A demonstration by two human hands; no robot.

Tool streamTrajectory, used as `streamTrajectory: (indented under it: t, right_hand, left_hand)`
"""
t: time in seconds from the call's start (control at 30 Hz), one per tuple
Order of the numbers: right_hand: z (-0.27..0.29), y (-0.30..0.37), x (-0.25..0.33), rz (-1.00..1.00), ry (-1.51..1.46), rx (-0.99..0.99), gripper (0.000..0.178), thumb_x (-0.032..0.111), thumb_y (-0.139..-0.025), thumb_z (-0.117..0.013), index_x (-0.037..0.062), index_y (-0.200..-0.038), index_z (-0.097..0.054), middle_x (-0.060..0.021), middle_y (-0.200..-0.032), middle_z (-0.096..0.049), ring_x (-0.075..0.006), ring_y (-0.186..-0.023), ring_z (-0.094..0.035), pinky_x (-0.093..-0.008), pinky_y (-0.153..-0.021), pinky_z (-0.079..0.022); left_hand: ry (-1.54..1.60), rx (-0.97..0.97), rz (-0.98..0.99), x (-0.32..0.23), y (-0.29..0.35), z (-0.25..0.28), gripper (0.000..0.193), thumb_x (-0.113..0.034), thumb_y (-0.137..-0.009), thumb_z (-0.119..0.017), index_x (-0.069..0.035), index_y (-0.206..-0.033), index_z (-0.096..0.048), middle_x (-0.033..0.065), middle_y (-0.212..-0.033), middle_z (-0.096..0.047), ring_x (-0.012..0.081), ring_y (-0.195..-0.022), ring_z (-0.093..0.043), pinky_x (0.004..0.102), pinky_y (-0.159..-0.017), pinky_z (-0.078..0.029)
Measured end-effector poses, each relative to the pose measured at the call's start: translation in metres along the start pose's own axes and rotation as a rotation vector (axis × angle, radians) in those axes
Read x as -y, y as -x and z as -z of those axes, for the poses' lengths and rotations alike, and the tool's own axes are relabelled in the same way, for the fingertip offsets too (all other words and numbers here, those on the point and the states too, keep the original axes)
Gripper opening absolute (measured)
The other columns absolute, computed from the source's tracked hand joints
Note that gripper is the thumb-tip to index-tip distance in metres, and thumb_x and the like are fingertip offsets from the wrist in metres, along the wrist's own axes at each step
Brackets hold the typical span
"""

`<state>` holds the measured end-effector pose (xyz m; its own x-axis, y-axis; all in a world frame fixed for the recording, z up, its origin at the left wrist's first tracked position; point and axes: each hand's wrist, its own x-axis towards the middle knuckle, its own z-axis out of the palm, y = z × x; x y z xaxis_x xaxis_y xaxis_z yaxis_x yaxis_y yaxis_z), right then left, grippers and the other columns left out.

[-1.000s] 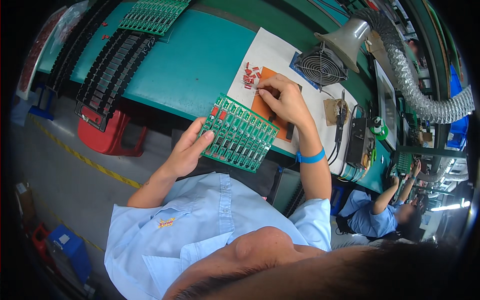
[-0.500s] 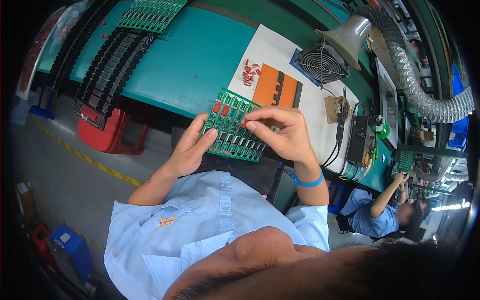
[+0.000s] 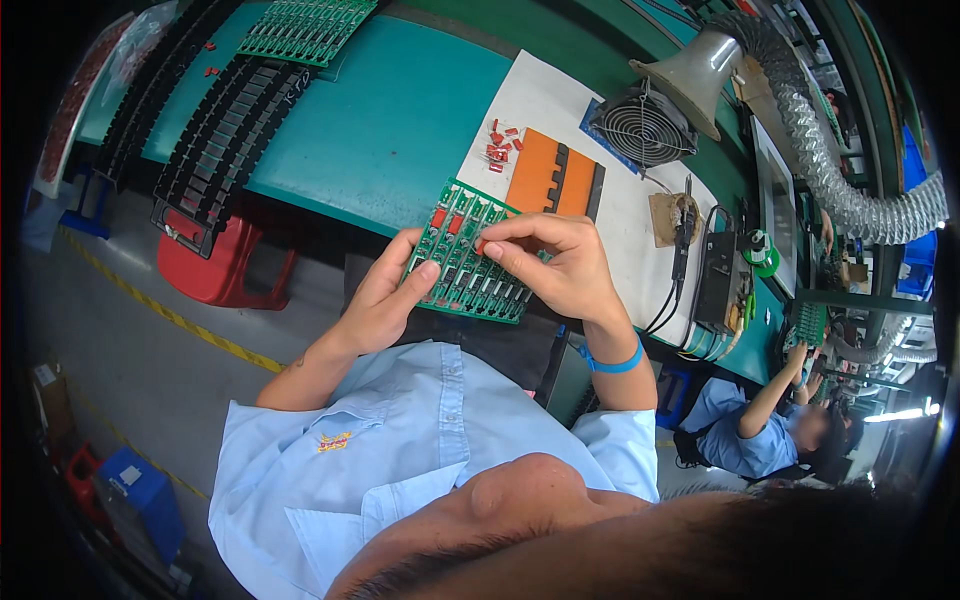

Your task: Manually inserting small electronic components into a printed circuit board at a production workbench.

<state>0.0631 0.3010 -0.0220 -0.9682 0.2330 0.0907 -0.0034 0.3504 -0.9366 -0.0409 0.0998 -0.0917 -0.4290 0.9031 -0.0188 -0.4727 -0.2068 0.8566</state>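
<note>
A small red component (image 3: 481,243) is pinched between thumb and forefinger of the right hand (image 3: 553,268), fingers closed tight on it, and held against the upper face of a green circuit board (image 3: 468,272). The board is gripped along its near left edge by the left hand (image 3: 389,297), thumb laid on top, fingers curled beneath. The board is held tilted above the lap, just off the front edge of the teal workbench (image 3: 390,120). Several red components are already seated in the board's upper left rows (image 3: 440,216). A blue wristband (image 3: 612,362) is worn on the right wrist.

Beyond the board, on a white sheet (image 3: 545,110), an orange fixture with slots (image 3: 555,185) is seen, and beside it a loose heap of red components (image 3: 500,147). A round-grilled fan (image 3: 640,125) stands past the fixture, under a funnel hood on a ribbed hose (image 3: 700,65). A soldering iron (image 3: 685,225) rests to the right. Black slotted racks (image 3: 215,150) lie at the bench's left, with further green boards (image 3: 305,28) at the far end. A red stool (image 3: 215,270) stands under the bench. Another person in a blue shirt (image 3: 755,435) is seated farther along.
</note>
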Motion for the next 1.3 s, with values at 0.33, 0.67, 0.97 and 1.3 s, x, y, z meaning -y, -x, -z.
streamTrajectory:
  t: [0.33, 0.67, 0.97, 1.3]
  right_hand:
    - [-0.002, 0.002, 0.002, -0.022, 0.018, -0.020, 0.013, -0.001, -0.084, -0.074, -0.0011, -0.097, -0.074, -0.0081, -0.084, -0.075, -0.0085, -0.065, -0.061, -0.0185, -0.059, -0.048]
    - [-0.007, 0.005, 0.003, -0.050, 0.029, -0.094, 0.013, 0.000, -0.084, -0.074, -0.0017, -0.097, -0.075, -0.0072, -0.080, -0.073, -0.0072, -0.063, -0.058, -0.0173, -0.057, -0.046]
    - [-0.009, -0.002, 0.013, -0.039, 0.281, -0.075, 0.016, 0.003, -0.079, -0.079, -0.0023, -0.093, -0.073, -0.0038, -0.074, -0.067, -0.0078, -0.060, -0.052, -0.0191, -0.054, -0.041]
    - [0.029, 0.021, -0.019, 0.049, 0.188, -0.318, 0.026, 0.008, -0.086, -0.072, -0.0033, -0.108, -0.063, -0.0058, -0.077, -0.062, -0.0135, -0.065, -0.054, -0.0239, -0.057, -0.045]
  left_hand:
    - [-0.022, -0.010, -0.008, 0.002, 0.001, 0.000, 0.037, -0.013, -0.105, -0.044, 0.001, -0.138, -0.039, 0.0120, -0.124, -0.057, 0.0118, -0.102, -0.059, 0.0261, -0.086, -0.051]
    - [-0.017, -0.016, -0.026, 0.003, 0.000, -0.002, 0.037, -0.014, -0.105, -0.045, 0.001, -0.138, -0.039, 0.0114, -0.122, -0.057, 0.0115, -0.100, -0.059, 0.0252, -0.085, -0.050]
    - [-0.028, 0.009, 0.012, 0.001, 0.002, -0.003, 0.037, -0.014, -0.105, -0.044, 0.001, -0.138, -0.038, 0.0110, -0.120, -0.058, 0.0102, -0.099, -0.059, 0.0245, -0.084, -0.049]
    - [0.210, -0.036, -0.002, -0.009, -0.005, 0.010, 0.036, -0.013, -0.106, -0.041, -0.002, -0.140, -0.037, 0.0112, -0.120, -0.061, 0.0113, -0.098, -0.064, 0.0245, -0.080, -0.053]
